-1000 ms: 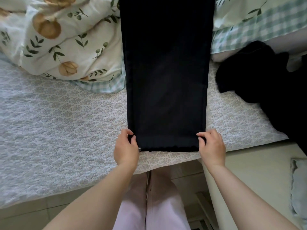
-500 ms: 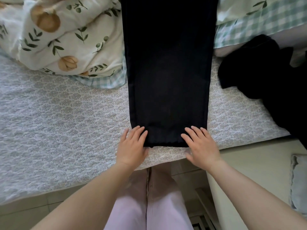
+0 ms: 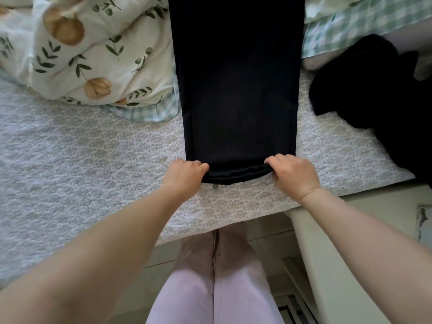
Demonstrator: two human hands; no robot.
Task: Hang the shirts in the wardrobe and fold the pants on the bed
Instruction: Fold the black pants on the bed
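Observation:
A pair of dark navy pants [image 3: 236, 85] lies flat and lengthwise on the bed [image 3: 81, 160], running from the near edge up out of view. My left hand [image 3: 184, 176] grips the near left corner of the pants with curled fingers. My right hand [image 3: 294, 175] grips the near right corner the same way. The near hem is bunched and slightly lifted between the two hands. A small metal button or rivet [image 3: 215, 186] shows under the hem.
A floral duvet [image 3: 93, 50] is heaped at the left of the pants. A green checked pillow [image 3: 350, 26] and a pile of black clothing [image 3: 378, 94] lie at the right. A pale cabinet top [image 3: 364, 242] stands beside the bed at lower right.
Both hands lay flat on the near hem half a second ago. Now their fingers have curled round the hem corners, and the hem is bunched up.

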